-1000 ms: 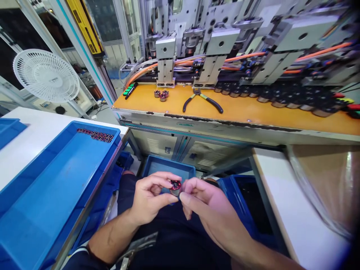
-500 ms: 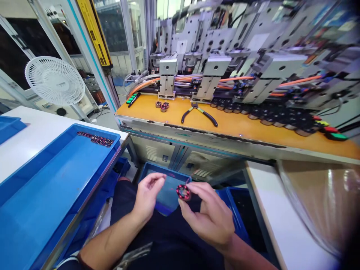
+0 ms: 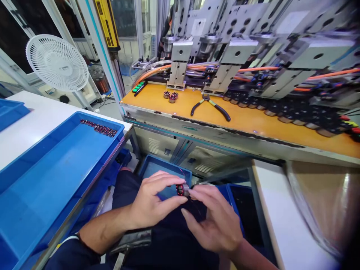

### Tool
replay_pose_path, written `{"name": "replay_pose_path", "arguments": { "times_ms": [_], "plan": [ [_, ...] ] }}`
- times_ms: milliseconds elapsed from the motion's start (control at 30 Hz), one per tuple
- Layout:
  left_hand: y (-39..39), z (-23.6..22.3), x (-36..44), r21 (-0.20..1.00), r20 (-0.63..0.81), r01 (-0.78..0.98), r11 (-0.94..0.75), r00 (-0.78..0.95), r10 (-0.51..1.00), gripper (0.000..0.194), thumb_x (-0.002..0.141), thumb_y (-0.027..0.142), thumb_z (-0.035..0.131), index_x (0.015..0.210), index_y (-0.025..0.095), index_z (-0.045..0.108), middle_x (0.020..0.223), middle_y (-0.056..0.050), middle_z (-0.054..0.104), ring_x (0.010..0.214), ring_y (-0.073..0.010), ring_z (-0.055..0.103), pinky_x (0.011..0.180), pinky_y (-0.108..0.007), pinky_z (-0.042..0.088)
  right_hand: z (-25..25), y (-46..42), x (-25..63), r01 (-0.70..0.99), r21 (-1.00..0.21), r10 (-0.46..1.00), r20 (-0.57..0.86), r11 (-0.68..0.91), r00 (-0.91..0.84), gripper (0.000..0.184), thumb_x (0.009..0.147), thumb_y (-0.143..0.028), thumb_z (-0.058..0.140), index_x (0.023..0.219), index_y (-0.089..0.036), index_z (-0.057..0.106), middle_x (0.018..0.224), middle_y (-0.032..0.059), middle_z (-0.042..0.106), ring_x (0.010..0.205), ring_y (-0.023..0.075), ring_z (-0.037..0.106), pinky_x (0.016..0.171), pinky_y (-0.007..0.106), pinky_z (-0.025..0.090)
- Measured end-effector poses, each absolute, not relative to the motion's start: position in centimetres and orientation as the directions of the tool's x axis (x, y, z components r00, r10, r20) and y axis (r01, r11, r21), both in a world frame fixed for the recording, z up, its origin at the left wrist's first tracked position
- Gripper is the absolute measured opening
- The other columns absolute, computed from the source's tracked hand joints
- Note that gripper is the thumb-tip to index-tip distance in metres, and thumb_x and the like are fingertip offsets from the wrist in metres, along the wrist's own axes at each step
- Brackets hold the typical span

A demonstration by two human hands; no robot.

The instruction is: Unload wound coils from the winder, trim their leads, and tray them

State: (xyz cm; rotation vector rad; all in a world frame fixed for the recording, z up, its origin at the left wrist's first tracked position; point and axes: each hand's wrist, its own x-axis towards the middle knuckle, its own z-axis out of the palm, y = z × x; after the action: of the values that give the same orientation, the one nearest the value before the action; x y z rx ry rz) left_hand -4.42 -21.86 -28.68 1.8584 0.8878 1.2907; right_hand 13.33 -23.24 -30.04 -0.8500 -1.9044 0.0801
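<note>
A small round motor stator with red windings [image 3: 180,189] sits between both hands over my lap. My left hand [image 3: 153,200] pinches it with thumb and fingertips. My right hand [image 3: 215,221] touches it from the right with thumb and forefinger, its other fingers spread and relaxed. Below the hands lies a small blue bin [image 3: 157,168] on the floor between my knees.
A large blue tray [image 3: 42,180] with a row of small red parts [image 3: 99,128] rests on the white table at left. Ahead is an orange bench [image 3: 253,120] with pliers [image 3: 210,105], three loose stators [image 3: 170,96] and a machine. A white fan [image 3: 57,63] stands far left.
Half a second ago my right hand alone held the stator and the left hand was apart. Now the left hand has closed on it again; the view has shifted a little.
</note>
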Motion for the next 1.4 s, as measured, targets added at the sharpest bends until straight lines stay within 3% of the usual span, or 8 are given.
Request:
{"name": "replay_pose_path", "arguments": {
  "times_ms": [167,400,633,767,867,967,1233,1400],
  "plan": [
    [-22.0,-28.9,-4.8,0.842,0.478,0.113,-0.528,0.300,0.826,0.038,0.076,0.010,0.075,0.113,0.016,0.069,0.104,-0.012,0.074,0.095,-0.0193,0.066,0.086,-0.032,0.053,-28.9,-23.8,12.5,0.352,-0.630,0.699,0.706,0.693,-0.113,0.024,0.080,-0.004,0.065,0.097,-0.020,0.067,0.079,0.0024,0.063,0.069,0.0135,0.062,0.062,0.026,0.052],
    [-21.8,-29.3,-4.6,0.947,0.157,-0.319,-0.034,0.367,0.917,0.031,0.075,0.009,0.075,0.104,0.020,0.072,0.110,-0.010,0.070,0.082,-0.0119,0.067,0.072,-0.023,0.055,-28.9,-23.9,12.1,0.224,-0.779,0.805,0.592,0.586,-0.046,0.021,0.081,-0.002,0.066,0.090,-0.021,0.068,0.075,-0.0003,0.061,0.067,0.0112,0.059,0.058,0.023,0.048],
    [-21.2,-28.4,-5.5,0.929,0.359,-0.017,-0.369,0.280,0.890,0.027,0.076,0.006,0.071,0.100,0.016,0.071,0.106,-0.012,0.072,0.089,-0.0152,0.068,0.072,-0.023,0.056,-28.7,-24.2,16.8,0.410,-0.828,0.898,0.438,0.383,0.045,0.010,0.089,-0.016,0.061,0.080,-0.021,0.063,0.076,-0.0001,0.060,0.064,0.0108,0.057,0.055,0.021,0.047],
    [-21.1,-27.5,-5.8,0.804,0.455,0.210,-0.557,0.386,0.802,0.025,0.077,0.006,0.068,0.101,0.012,0.070,0.108,-0.014,0.072,0.096,-0.0173,0.069,0.084,-0.026,0.057,-27.1,-24.5,18.6,0.688,-0.324,0.625,0.743,0.649,-0.240,0.014,0.089,-0.020,0.063,0.102,-0.022,0.067,0.090,0.0028,0.065,0.080,0.0152,0.061,0.072,0.026,0.050],
    [-21.3,-26.9,-5.4,0.755,0.481,0.224,-0.616,0.449,0.753,0.026,0.078,0.007,0.067,0.104,0.012,0.069,0.105,-0.013,0.073,0.100,-0.0185,0.069,0.090,-0.028,0.056,-26.0,-23.7,18.0,0.532,0.204,0.284,0.664,0.822,-0.692,0.023,0.094,-0.017,0.049,0.102,-0.020,0.071,0.098,0.0045,0.069,0.091,0.0206,0.061,0.086,0.035,0.048],
    [-21.6,-26.8,-5.4,0.767,0.475,0.198,-0.610,0.465,0.747,0.027,0.079,0.007,0.066,0.106,0.012,0.068,0.104,-0.013,0.073,0.099,-0.0186,0.069,0.090,-0.029,0.057,-25.8,-22.2,16.9,0.451,0.357,0.190,0.573,0.818,-0.797,0.026,0.092,-0.013,0.046,0.099,-0.013,0.071,0.097,0.0097,0.069,0.084,0.0222,0.060,0.076,0.036,0.047],
    [-22.1,-27.4,-6.6,0.794,0.497,0.121,-0.596,0.436,0.750,0.025,0.078,0.005,0.068,0.101,0.014,0.072,0.106,-0.014,0.072,0.088,-0.0170,0.071,0.083,-0.029,0.058,-24.6,-22.2,14.5,0.451,-0.738,0.796,0.191,0.503,-0.575,0.035,0.099,-0.023,0.044,0.067,-0.018,0.057,0.063,-0.0013,0.056,0.057,0.0101,0.054,0.051,0.021,0.044],
    [-21.8,-27.7,-6.4,0.775,0.557,0.136,-0.617,0.313,0.769,0.022,0.076,0.005,0.069,0.095,0.015,0.073,0.103,-0.013,0.073,0.086,-0.0176,0.071,0.078,-0.028,0.059,-21.4,-15.4,16.7,0.609,-0.625,0.869,0.407,0.489,-0.280,0.023,0.092,-0.037,0.058,0.082,-0.019,0.067,0.077,0.0013,0.068,0.069,0.0147,0.063,0.063,0.026,0.050]
  ]
}}
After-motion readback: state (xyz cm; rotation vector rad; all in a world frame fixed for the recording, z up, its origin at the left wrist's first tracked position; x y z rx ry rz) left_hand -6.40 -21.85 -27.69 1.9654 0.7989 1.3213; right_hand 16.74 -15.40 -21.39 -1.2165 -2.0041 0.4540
